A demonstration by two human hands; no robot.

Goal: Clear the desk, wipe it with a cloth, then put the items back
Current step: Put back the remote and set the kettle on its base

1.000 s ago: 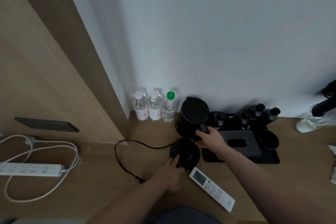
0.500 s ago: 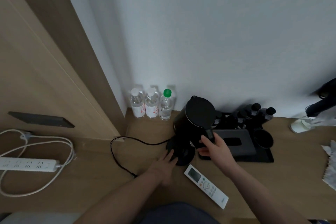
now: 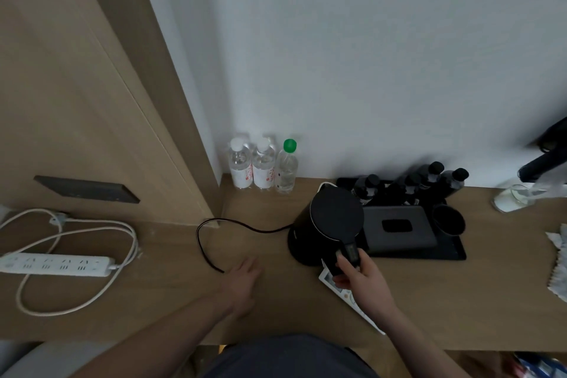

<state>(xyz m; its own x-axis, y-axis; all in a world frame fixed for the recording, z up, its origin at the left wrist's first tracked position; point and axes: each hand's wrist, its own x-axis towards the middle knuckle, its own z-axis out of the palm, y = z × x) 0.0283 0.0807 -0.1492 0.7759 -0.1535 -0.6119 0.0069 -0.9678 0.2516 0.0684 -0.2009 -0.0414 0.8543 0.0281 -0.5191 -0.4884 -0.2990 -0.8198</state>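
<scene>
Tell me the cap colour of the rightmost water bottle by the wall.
Green cap, head view.

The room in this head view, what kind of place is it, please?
Probably a hotel room. A black kettle stands beside a black tray holding a tissue box and small dark bottles, with three water bottles against the wall.

The right hand now holds the kettle over its base, closer to the table's front edge; the left hand has left the base and rests on the table.
</scene>
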